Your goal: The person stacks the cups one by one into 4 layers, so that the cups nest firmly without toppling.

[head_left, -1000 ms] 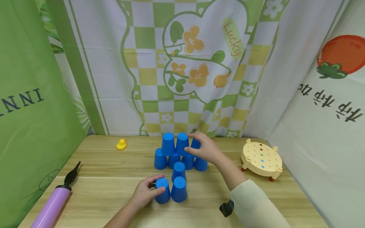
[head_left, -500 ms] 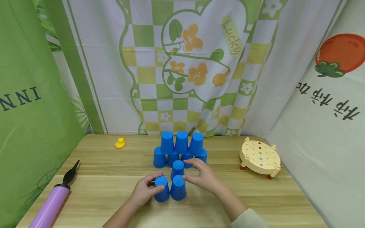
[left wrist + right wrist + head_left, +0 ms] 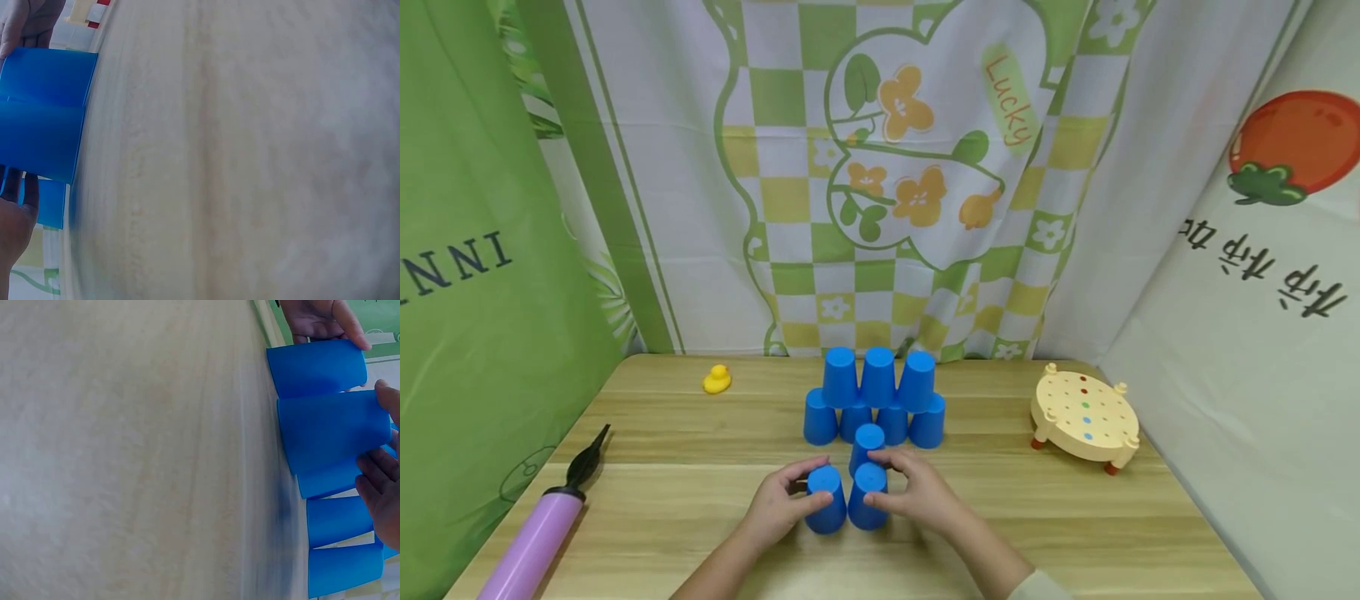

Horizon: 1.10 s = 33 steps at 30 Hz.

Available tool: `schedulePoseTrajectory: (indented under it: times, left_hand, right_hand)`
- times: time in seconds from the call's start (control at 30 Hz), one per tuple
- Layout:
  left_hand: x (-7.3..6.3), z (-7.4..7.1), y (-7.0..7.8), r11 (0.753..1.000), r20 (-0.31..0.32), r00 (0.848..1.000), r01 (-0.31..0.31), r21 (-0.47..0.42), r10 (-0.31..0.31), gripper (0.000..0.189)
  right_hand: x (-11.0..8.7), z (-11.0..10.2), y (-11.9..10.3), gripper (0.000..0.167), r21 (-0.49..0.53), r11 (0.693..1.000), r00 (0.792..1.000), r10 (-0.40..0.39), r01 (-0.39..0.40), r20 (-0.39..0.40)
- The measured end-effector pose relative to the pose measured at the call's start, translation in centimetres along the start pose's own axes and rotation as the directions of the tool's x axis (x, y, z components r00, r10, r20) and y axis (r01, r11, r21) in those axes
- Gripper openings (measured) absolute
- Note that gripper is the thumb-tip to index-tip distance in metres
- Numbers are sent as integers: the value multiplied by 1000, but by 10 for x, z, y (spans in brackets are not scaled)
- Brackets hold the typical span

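Two blue plastic cups stand upside down side by side near me on the table. My left hand (image 3: 782,504) holds the front left cup (image 3: 827,515), thumb on the near side and fingers behind. Around the front right cup (image 3: 867,510) is my right hand (image 3: 921,493), its thumb at the near side and its fingers reaching behind. The right wrist view shows that cup (image 3: 331,428) between thumb and fingers. A single blue cup (image 3: 867,440) stands just behind the pair, partly covered by the right fingers. Farther back, three cups (image 3: 878,379) sit on a row of several more (image 3: 820,421).
A yellow rubber duck (image 3: 718,379) sits at the back left of the wooden table (image 3: 700,467). A purple hand pump (image 3: 538,542) lies at the left edge. On the right stands a round cream pegboard stool (image 3: 1084,417). Patterned curtains (image 3: 775,192) enclose the table.
My right hand has come down from the upper row of the back stack, toward me, to the front right cup. The left hand has stayed at the front left cup.
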State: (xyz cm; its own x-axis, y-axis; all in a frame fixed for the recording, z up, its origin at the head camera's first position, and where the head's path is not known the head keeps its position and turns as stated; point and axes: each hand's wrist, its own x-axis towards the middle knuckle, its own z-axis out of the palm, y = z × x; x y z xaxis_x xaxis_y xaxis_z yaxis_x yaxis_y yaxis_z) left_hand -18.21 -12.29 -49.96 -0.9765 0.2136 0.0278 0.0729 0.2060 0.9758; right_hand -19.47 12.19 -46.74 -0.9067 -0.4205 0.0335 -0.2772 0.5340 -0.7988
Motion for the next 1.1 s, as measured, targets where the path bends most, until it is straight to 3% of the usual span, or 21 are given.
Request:
schedulePoseTrajectory:
  times: [0.4, 0.7, 0.9, 1.1]
  left_hand:
    - [-1, -2, 1, 1000, 19, 1000, -10, 3, 10, 56]
    - [-1, -4, 2, 999, 21, 999, 34, 28, -34, 59]
    - [0, -10, 25, 997, -33, 997, 66, 39, -65, 57]
    - [9, -18, 61, 999, -22, 1000, 14, 44, -13, 54]
  right_hand:
    - [0, 3, 2, 62, 54, 997, 999, 45, -46, 22]
    - [-3, 2, 2, 63, 54, 998, 999, 44, -45, 25]
    - [-6, -14, -10, 59, 39, 999, 1000, -27, 28, -3]
    - [-7, -43, -31, 56, 21, 992, 991, -121, 122, -57]
